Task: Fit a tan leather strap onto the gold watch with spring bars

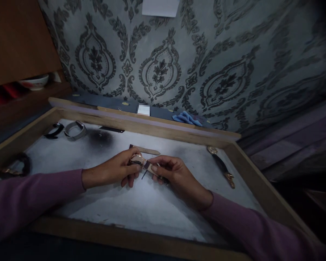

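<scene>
Between the fingers and thumb of my left hand point(116, 168) is a round, gold-rimmed watch case point(137, 160). My right hand point(176, 175) pinches a light-faced strap piece point(151, 168) with a dark end, which points at the right side of the case. Whether strap and case touch is too small to tell. A thin dark pin-like piece point(144, 174) sticks down beside the strap's end. Just beyond my hands, another strap piece point(148, 150) lies flat on the white surface, pale side up, its pointed end to the right.
Wooden edging point(152, 125) frames the white work surface point(119, 206). A black watch point(53, 131), a grey banded watch point(75, 131) and a dark bracelet-like watch point(16, 166) lie left. A black-strapped gold watch point(220, 163) is right. Blue cloth point(187, 118) rests behind the back edge.
</scene>
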Demonstrator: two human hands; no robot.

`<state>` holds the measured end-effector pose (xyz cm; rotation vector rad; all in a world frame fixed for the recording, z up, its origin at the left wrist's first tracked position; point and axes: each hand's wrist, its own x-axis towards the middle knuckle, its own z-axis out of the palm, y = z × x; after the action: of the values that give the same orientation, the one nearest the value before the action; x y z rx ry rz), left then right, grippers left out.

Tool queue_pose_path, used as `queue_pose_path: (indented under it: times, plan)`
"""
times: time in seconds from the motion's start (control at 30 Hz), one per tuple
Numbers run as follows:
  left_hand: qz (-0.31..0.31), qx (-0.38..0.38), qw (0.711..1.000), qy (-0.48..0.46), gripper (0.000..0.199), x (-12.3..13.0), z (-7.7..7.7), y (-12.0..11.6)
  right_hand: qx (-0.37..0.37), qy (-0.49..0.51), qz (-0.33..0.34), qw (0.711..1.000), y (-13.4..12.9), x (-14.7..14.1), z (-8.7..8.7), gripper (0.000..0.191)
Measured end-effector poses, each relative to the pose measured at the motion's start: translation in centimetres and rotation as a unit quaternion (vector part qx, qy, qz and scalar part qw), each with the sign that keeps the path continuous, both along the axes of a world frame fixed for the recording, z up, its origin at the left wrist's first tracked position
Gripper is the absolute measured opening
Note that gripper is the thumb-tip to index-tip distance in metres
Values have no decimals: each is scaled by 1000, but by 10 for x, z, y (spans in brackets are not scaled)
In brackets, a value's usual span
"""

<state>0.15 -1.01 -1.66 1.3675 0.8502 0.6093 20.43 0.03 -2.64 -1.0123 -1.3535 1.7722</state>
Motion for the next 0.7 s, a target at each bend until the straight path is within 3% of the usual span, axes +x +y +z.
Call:
queue_pose_path:
  times: [0.7]
  plan:
    - [-10, -3, 1000, -4, 18, -3, -8, 4, 6, 8, -2, 1000, 1, 1, -2, 25]
